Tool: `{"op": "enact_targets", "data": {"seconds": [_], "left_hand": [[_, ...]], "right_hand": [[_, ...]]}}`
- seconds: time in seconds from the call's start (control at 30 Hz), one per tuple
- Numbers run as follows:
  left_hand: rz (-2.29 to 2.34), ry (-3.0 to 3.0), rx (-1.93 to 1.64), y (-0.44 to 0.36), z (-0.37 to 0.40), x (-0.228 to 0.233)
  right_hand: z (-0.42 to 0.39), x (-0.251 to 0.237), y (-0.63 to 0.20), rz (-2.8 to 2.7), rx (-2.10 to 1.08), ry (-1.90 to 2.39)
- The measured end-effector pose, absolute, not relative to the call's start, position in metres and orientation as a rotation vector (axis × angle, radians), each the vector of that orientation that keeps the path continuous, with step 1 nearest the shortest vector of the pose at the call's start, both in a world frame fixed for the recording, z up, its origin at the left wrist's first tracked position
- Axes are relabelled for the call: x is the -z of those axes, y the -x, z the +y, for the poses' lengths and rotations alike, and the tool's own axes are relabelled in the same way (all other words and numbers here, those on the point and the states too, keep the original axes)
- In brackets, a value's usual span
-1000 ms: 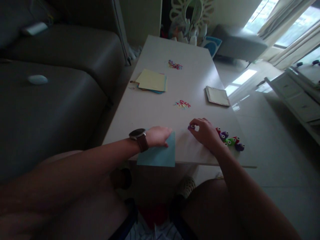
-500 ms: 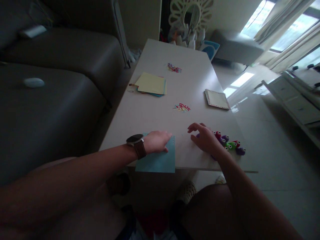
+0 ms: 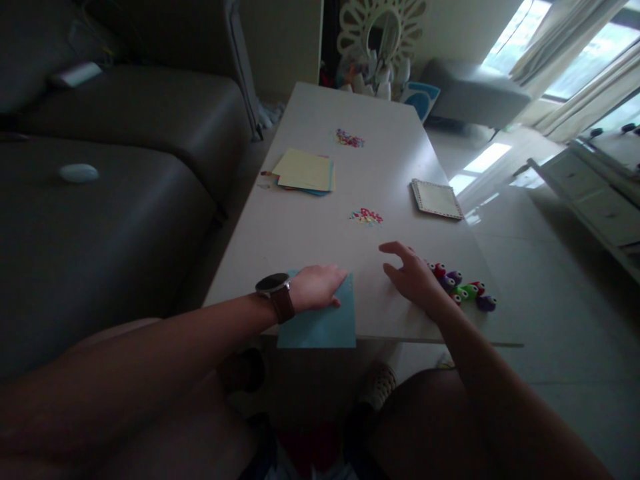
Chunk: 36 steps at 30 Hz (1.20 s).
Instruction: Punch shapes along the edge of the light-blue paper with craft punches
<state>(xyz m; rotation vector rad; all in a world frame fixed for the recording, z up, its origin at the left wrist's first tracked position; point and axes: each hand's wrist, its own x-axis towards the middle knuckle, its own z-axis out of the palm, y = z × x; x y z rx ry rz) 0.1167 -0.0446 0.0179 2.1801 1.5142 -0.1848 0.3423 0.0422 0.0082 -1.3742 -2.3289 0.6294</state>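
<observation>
Pressing blue paper (image 3: pixel 320 320), left hand (image 3: pixel 315 288); no writing seemingly legible

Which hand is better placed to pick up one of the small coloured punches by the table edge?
Right hand: open, empty, beside the punches. Left hand rests on the blue paper.

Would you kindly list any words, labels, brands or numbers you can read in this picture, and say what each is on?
None can be read.
Round wristwatch with brown strap: face dark, nothing legible.
Stack of pale yellow and blue paper sheets: blank.
Small cream square card: no legible print.
Light blue paper sheet under left hand: blank.
</observation>
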Motion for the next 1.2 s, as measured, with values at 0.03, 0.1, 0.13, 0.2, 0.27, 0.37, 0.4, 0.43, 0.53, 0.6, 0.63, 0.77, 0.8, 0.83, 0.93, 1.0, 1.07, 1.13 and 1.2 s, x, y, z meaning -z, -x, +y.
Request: {"op": "enact_targets", "data": {"seconds": [0.03,0.1,0.13,0.2,0.27,0.37,0.4,0.43,0.53,0.6,0.63,0.77,0.8,0.83,0.93,1.0,1.07,1.13,1.2], "left_hand": [[1.512,-2.175,0.190,-0.117,-0.044,-0.018],[1.515,-2.163,0.201,-0.117,-0.044,-0.018],[1.519,-2.159,0.203,-0.117,-0.043,-0.018],[1.521,-2.151,0.212,-0.117,-0.043,-0.019],[1.520,-2.150,0.215,-0.117,-0.042,-0.019],[1.532,-2.148,0.225,-0.117,-0.042,-0.019],[1.535,-2.148,0.225,-0.117,-0.042,-0.018],[1.535,-2.151,0.221,-0.117,-0.042,-0.017],[1.534,-2.162,0.200,-0.116,-0.043,-0.015],[1.536,-2.165,0.194,-0.116,-0.044,-0.015],[1.534,-2.164,0.192,-0.116,-0.045,-0.016],[1.534,-2.153,0.184,-0.115,-0.045,-0.020],[1.542,-2.150,0.186,-0.114,-0.044,-0.020],[1.554,-2.149,0.187,-0.113,-0.044,-0.020],[1.600,-2.147,0.181,-0.107,-0.040,-0.019],[1.622,-2.140,0.168,-0.103,-0.036,-0.018],[1.637,-2.128,0.159,-0.099,-0.031,-0.019],[1.657,-2.097,0.168,-0.095,-0.026,-0.020],[1.661,-2.050,0.190,-0.092,-0.022,-0.022]], "right_hand": [[0.041,-0.008,-0.341,-2.336,-0.674,1.354],[0.040,-0.005,-0.336,-2.357,-0.749,1.303],[0.041,-0.002,-0.333,-2.371,-0.777,1.287],[0.044,0.003,-0.327,-2.400,-0.802,1.289],[0.049,0.007,-0.321,-2.412,-0.743,1.311],[0.058,0.011,-0.316,-2.376,-0.588,1.321],[0.060,0.011,-0.316,-2.358,-0.553,1.319],[0.061,0.011,-0.316,-2.344,-0.533,1.318],[0.059,0.008,-0.318,-2.337,-0.495,1.306],[0.054,0.005,-0.319,-2.356,-0.465,1.280],[0.051,0.004,-0.320,-2.369,-0.449,1.264],[0.039,-0.001,-0.320,-2.449,-0.410,1.175],[0.036,-0.002,-0.321,-2.471,-0.410,1.149],[0.033,-0.003,-0.321,-2.491,-0.414,1.124],[0.027,-0.006,-0.321,-2.538,-0.431,1.062],[0.024,-0.007,-0.321,-2.562,-0.442,1.030],[0.021,-0.007,-0.321,-2.581,-0.453,1.001],[0.019,-0.007,-0.321,-2.601,-0.463,0.975],[0.016,-0.007,-0.321,-2.624,-0.473,0.949]]}}
